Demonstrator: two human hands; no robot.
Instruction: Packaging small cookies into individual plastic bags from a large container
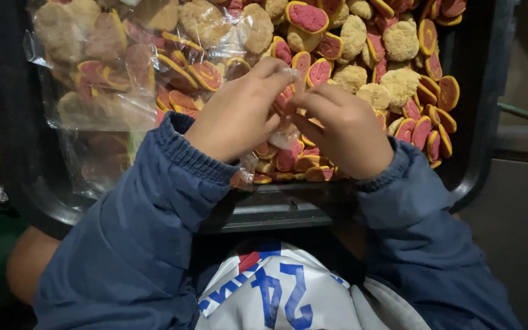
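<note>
left hand + right hand knuckles-up, fingertips pinched together on small clear bag | over cookies | black tray rim near, little room sideways

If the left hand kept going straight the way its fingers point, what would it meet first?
Probably the small clear plastic bag pinched between the left hand and the right hand, then the pink-and-yellow biscuits beyond; depth is unclear.
</note>
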